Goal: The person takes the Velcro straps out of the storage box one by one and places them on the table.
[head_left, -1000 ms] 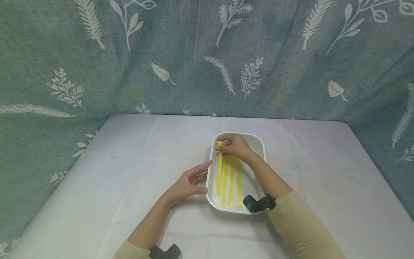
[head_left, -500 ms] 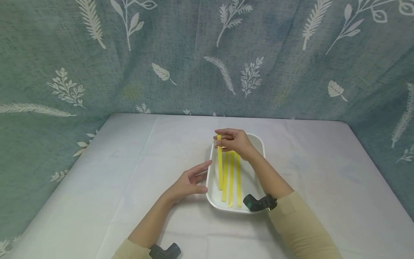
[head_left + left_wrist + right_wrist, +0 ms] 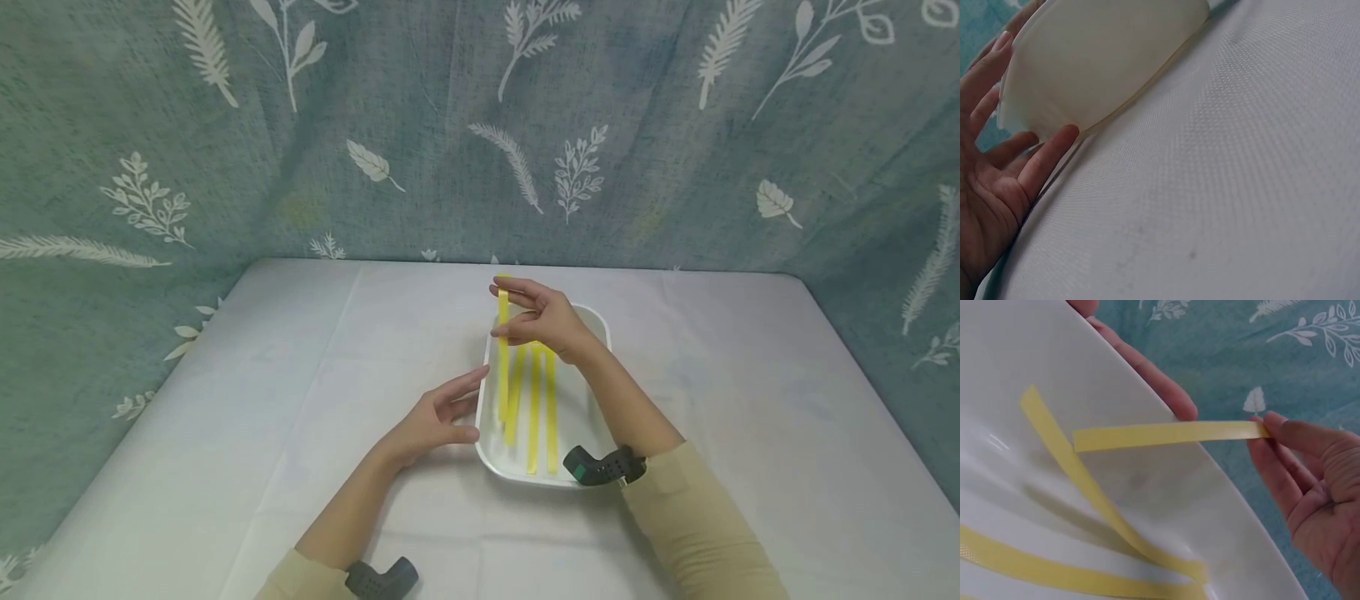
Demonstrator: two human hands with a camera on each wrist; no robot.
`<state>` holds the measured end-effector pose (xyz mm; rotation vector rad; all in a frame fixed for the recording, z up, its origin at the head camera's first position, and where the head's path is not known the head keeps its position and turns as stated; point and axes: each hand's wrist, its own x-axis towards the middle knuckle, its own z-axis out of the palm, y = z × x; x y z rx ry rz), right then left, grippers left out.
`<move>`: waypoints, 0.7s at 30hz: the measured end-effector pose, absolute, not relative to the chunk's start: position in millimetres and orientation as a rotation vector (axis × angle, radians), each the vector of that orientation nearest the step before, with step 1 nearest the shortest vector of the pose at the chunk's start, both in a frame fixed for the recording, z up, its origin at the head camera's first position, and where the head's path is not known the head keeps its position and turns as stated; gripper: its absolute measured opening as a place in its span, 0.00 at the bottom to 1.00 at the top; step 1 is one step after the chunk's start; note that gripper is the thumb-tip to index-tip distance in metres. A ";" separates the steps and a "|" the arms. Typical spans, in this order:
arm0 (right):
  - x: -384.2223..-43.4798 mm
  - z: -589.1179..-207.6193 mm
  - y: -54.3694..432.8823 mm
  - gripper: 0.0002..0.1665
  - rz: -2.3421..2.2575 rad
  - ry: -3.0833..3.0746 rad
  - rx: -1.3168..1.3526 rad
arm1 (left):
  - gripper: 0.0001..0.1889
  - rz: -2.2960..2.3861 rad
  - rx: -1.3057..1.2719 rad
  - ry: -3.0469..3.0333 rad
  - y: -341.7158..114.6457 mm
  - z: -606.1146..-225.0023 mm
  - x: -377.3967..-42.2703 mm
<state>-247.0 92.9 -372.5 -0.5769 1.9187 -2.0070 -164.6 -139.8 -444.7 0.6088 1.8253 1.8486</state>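
My right hand [image 3: 542, 321] pinches one end of a flat yellow strip [image 3: 1166, 434] between thumb and fingers. The strip stretches over the white tray [image 3: 1147, 487], raised off its bottom. Beneath it, a second yellow strip [image 3: 1079, 475] slants with its near end lifted, a shadow below it. Two more strips, one nearer the middle [image 3: 533, 417] and one to its right [image 3: 551, 417], lie lengthwise in the tray. At the tray's left side is my left hand [image 3: 431, 425], fingers extended and spread; its fingertips and thumb [image 3: 1054, 153] meet the outer wall.
A white cloth [image 3: 225, 467] covers the table under the tray. Behind it hangs a blue-green curtain [image 3: 420, 167] with white leaf prints. Dark camera mounts sit on the right wrist [image 3: 600, 467] and left wrist [image 3: 382, 579].
My right hand has risen and moved toward the tray's far end, drawing the yellow strip up with it. The neighbouring strip has shifted away and tilted. My left hand has stayed put.
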 end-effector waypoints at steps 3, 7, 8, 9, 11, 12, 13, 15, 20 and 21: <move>-243.4 -367.8 91.0 0.42 -2.003 1.922 -0.635 | 0.43 1.847 0.615 1.840 -139.4 -445.7 -164.2; -237.7 -360.7 87.3 0.42 -2.000 1.945 -0.706 | 0.41 1.865 0.585 1.868 -136.4 -444.9 -161.9; -236.2 -358.5 86.0 0.42 -1.997 1.955 -0.731 | 0.41 1.875 0.571 1.873 -135.2 -444.3 -161.2; -234.8 -356.4 84.7 0.41 -1.997 1.965 -0.754 | 0.40 1.886 0.558 1.882 -133.8 -443.7 -160.5; -232.2 -352.1 81.8 0.41 -1.997 1.988 -0.820 | 0.39 1.906 0.544 1.914 -131.0 -442.5 -159.5; -231.1 -350.0 80.1 0.41 -1.996 2.001 -0.862 | 0.38 1.921 0.554 1.928 -129.3 -441.7 -159.3; -229.9 -347.9 78.2 0.40 -1.997 2.009 -0.905 | 0.37 1.934 0.567 1.950 -127.8 -440.8 -159.1; -227.6 -344.1 74.5 0.40 -1.997 2.020 -0.988 | 0.34 1.949 0.599 1.996 -125.0 -439.2 -159.0; -222.9 -339.4 66.7 0.38 -1.996 2.028 -1.105 | 0.26 1.918 0.603 2.079 -120.8 -437.0 -157.0; -222.0 -339.3 65.3 0.38 -2.000 2.027 -1.110 | 0.26 1.904 0.587 2.094 -120.7 -437.0 -156.1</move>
